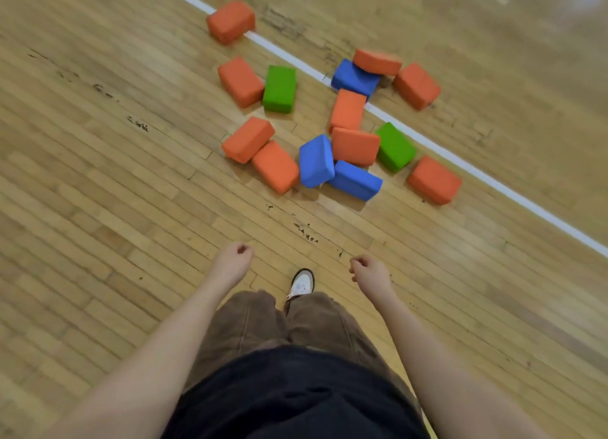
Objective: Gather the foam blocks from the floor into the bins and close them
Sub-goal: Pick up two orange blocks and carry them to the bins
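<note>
Showing foam blocks scattered on the wooden floor ahead, left hand and right hand loosely curled, empty; blocks likely light, compressible, best gripped across their long sides.

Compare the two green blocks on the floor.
The left green block lies clear of the white line, its side touching an orange block. The right green block sits right against the line, next to another orange block in the main cluster, and is turned at a diagonal. Both look the same shape and colour.
</note>
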